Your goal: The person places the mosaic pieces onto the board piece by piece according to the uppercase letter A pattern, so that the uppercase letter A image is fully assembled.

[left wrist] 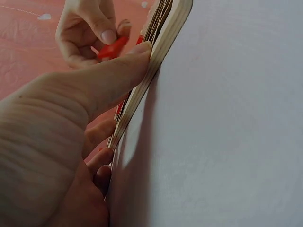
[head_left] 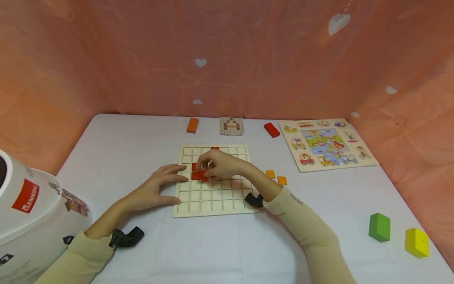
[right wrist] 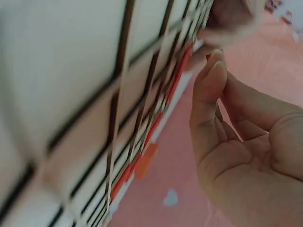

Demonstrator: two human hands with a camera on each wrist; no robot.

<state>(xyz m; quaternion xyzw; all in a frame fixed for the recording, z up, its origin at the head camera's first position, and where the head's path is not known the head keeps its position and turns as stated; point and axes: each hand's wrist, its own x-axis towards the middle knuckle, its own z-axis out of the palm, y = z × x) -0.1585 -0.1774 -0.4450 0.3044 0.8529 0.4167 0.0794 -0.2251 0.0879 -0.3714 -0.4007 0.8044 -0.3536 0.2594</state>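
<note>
A wooden grid board (head_left: pixel 206 206) lies on the table in front of me, with red square tiles (head_left: pixel 196 176) in its left part and one red tile near its far edge. Along the board's left edge my left hand (head_left: pixel 152 191) rests with fingers spread, thumb towards the near side. Over the board, my right hand (head_left: pixel 222 164) pinches a red square tile (left wrist: pixel 113 48) between thumb and fingers. In the right wrist view only a sliver of that tile shows past the fingertips.
Two orange tiles (head_left: pixel 270 174) lie right of the board. Behind it are an orange block (head_left: pixel 192 125), a pattern card (head_left: pixel 231 126) and a red block (head_left: pixel 272 130). A picture puzzle (head_left: pixel 298 163), green block (head_left: pixel 379 227) and yellow block (head_left: pixel 417 242) lie right; a white bucket (head_left: pixel 39 225) stands left.
</note>
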